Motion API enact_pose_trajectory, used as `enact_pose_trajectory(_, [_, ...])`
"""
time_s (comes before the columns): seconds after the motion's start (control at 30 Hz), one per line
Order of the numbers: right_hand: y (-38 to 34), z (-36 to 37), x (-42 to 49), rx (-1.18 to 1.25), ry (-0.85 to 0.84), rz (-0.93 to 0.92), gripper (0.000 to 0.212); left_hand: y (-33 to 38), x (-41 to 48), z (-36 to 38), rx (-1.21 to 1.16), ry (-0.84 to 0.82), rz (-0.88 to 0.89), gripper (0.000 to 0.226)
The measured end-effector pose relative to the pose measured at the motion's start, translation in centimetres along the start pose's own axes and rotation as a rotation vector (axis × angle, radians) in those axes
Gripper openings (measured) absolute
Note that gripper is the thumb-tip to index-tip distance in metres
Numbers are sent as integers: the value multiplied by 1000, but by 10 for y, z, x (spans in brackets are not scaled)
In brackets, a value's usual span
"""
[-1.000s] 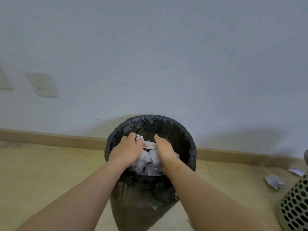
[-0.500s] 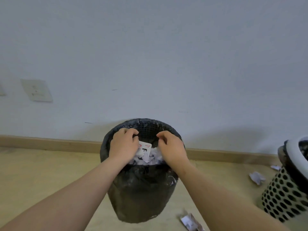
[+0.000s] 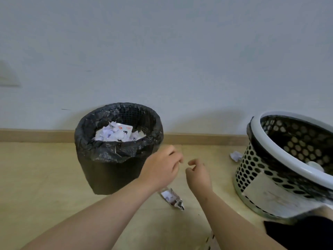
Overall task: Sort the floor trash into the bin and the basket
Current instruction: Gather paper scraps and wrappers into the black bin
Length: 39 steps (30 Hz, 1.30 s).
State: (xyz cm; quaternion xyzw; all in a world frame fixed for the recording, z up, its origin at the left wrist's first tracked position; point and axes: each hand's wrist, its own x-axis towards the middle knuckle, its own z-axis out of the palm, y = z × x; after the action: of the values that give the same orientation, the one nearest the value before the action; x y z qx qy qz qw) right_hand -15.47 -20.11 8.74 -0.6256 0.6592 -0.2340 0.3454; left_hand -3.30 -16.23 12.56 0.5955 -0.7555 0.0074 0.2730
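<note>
Around: wall plate (image 3: 8, 74) at left edge, wooden baseboard (image 3: 36, 136) across mid-frame, dark fabric (image 3: 297, 235) in lower right corner.

Left hand (image 3: 162, 170) overlaps the black bin's (image 3: 100, 159) lower right side.

Counts: 2 containers, 2 loose trash pieces on the floor (image 3: 36, 186), 2 hands.
- Crumpled wrapper (image 3: 173, 198), lower centre, below the hands.
- Crumpled paper (image 3: 236, 156), right of centre, just beside the basket.

Containers:
- Bin, centre-left, black liner, heaped with crumpled white paper (image 3: 110, 134) plus a printed card (image 3: 126, 129).
- White perforated basket (image 3: 261, 170), right, dark liner, one pale round item (image 3: 315, 166) inside (can't tell what).

Both hands, left and right hand (image 3: 198, 175), are empty, with fingers loosely curled, mid-frame between the containers.
</note>
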Motion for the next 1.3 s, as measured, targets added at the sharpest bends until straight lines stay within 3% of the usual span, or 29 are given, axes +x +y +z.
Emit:
enact_pose_trajectory(0.13, [44,-1,1,-138,-162,102,34,0,-17,59,-21,-490,-323,38])
enact_pose_trajectory(0.27, [80,11,6,-266,-349,180,46,-6,-32,106,-44,-723,-464,42])
enact_pose_trajectory(0.37, [93,26,12,-391,-427,139,52,-9,-35,127,3,-793,-519,34])
enact_pose_trajectory(0.67, [90,37,28,-517,-490,62,61,-21,-34,143,-55,-556,-641,20])
enact_pose_trajectory(0.77, [90,40,24,-520,-519,82,59,-23,-36,136,-139,-538,-718,33])
enact_pose_trajectory(0.93, [71,25,15,-258,-441,100,47,-7,-37,111,-374,-315,-911,31])
enact_pose_trajectory(1.13, [42,16,-7,-133,-252,-45,37,20,-2,25,-316,-121,-601,15])
enact_pose_trajectory(1.3, [-11,5,-14,-15,-145,-128,35,-3,17,-43,-128,197,-422,9])
